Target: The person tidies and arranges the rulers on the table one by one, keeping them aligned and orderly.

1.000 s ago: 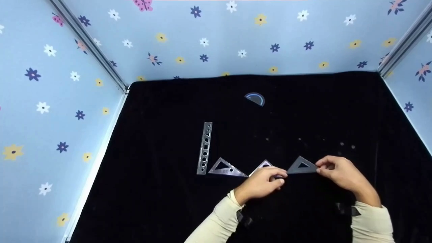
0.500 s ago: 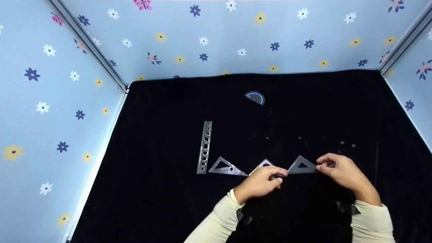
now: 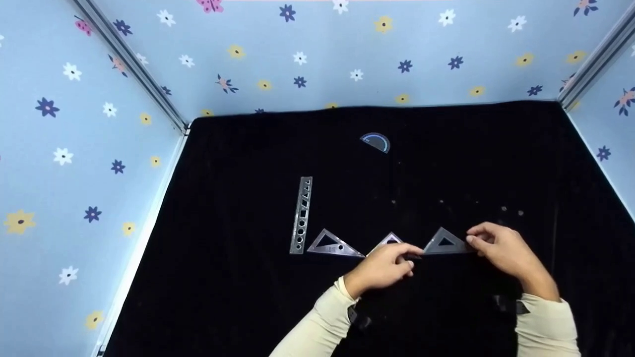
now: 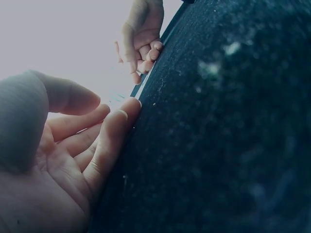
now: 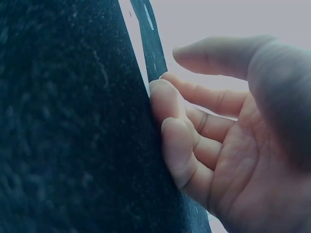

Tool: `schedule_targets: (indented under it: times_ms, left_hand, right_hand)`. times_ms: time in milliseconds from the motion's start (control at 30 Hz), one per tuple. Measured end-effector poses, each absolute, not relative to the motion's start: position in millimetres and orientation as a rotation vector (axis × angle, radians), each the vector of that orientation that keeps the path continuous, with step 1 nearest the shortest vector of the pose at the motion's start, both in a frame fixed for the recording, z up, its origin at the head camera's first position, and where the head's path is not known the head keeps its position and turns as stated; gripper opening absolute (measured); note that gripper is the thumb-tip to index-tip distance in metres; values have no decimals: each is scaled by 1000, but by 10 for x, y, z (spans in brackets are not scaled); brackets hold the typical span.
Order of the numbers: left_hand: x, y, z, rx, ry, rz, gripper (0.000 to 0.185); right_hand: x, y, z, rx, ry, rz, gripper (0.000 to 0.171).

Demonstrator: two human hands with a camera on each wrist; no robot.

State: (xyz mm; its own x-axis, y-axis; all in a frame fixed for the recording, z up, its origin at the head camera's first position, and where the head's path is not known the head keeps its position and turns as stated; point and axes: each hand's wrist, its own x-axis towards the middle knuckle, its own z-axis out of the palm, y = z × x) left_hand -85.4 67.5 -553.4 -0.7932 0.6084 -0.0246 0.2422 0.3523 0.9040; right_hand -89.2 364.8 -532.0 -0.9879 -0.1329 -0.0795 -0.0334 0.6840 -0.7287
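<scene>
Three clear plastic set squares lie in a row on black cloth in the head view. My left hand (image 3: 381, 267) covers much of the middle set square (image 3: 382, 242), its fingertips near the left corner of the right-hand set square (image 3: 440, 249). In the left wrist view its fingers are extended, with the thumb apart. At that set square's right corner is my right hand (image 3: 508, 254), fingers loosely bent. The right wrist view shows its thumb apart from the fingers and fingertips at the set square's edge (image 5: 138, 48). Farther left lies the third set square (image 3: 330, 249).
A clear stencil ruler (image 3: 298, 220) with cut-out shapes stands lengthwise left of the row. Farther back lies a small protractor (image 3: 376, 143) with a blue arc. Flower-patterned panels (image 3: 327, 54) wall in the black cloth (image 3: 238, 198) at the back and sides.
My right thumb and fingers have eased off the right set square's corner, and that hand has risen slightly. The left hand and the set squares stay about where they were.
</scene>
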Motion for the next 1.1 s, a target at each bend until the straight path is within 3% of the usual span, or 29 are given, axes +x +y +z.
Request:
schedule_targets:
  times_ms: [1100]
  left_hand:
    - [-844,655,-5558,653,2162,1583,24]
  right_hand:
    - [-906,3649,-5334,-96,2758,-1228,24]
